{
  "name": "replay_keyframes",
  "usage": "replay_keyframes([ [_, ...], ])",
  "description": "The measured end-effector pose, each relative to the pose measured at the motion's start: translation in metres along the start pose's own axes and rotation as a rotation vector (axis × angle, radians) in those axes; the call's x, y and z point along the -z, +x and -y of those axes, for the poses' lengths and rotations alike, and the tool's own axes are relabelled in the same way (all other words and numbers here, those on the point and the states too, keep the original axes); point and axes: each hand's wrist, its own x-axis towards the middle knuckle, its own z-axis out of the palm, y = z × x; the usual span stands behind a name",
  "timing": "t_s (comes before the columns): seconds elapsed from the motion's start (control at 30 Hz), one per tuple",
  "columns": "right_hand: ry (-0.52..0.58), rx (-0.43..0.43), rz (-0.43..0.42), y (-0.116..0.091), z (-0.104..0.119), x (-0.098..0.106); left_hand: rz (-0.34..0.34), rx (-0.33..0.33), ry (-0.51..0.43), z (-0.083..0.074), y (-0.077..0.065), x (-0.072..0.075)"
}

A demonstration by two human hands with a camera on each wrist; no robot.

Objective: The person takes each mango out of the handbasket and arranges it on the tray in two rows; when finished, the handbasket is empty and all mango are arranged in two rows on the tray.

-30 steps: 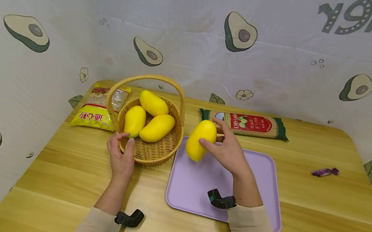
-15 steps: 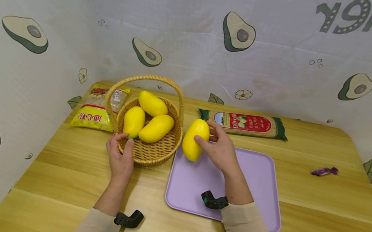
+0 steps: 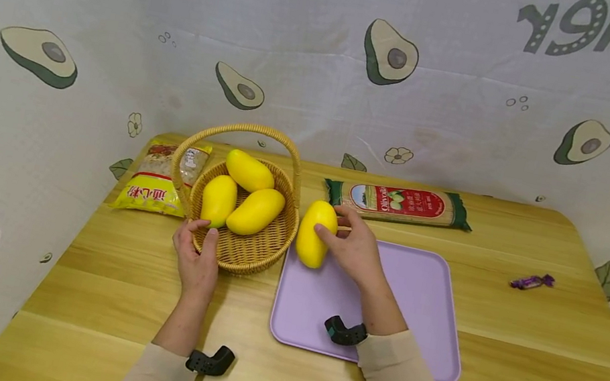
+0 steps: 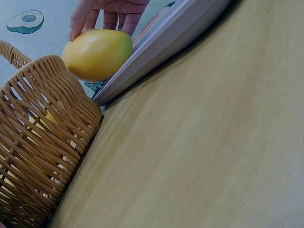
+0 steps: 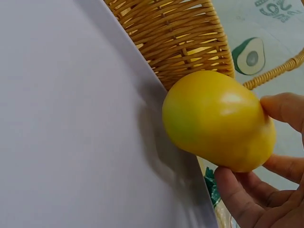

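Note:
In the head view, a yellow mango (image 3: 312, 239) is pinched by my right hand (image 3: 355, 247), thumb on one side and fingers on the other. It is held just above the back left corner of the lilac tray (image 3: 353, 335), close beside the wicker basket (image 3: 249, 262). Three more mangoes (image 3: 256, 211) lie inside that basket. My left hand (image 3: 197, 267) holds the basket's front left rim, with thumb and a fingertip over the edge. In the right wrist view, the held mango (image 5: 218, 121) shows a greenish end, and shadow falls on the tray below it.
A yellow bag of pasta (image 3: 155, 184) lies behind the basket at the left. A long spaghetti packet (image 3: 407, 204) lies behind the tray. One purple wrapped candy (image 3: 532, 281) lies on the wooden table (image 3: 543, 369) at the right. The basket handle (image 3: 242, 127) arches upright.
My right hand has carried the mango a little to the left, nearer the basket, and slightly lower. The left hand stays at the basket rim.

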Motion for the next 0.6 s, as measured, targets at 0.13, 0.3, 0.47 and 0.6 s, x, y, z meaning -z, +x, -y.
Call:
replay_keyframes([
  [0.13, -0.024, -0.003, -0.002, 0.0004, -0.0008, -0.0033, -0.002, 0.001, 0.001, -0.0011, -0.0007, -0.0003],
  [0.3, -0.047, -0.022, 0.009, 0.0011, -0.0019, -0.0068, -0.007, 0.002, 0.010, -0.0012, -0.0008, -0.0003],
  [0.47, -0.052, -0.028, 0.018, 0.0031, -0.0038, -0.0088, -0.010, 0.002, 0.008, -0.0007, -0.0003, -0.0006],
  [0.6, -0.068, -0.017, 0.015, 0.0042, -0.0052, -0.0099, -0.007, 0.004, 0.004, -0.0005, -0.0001, -0.0005],
])
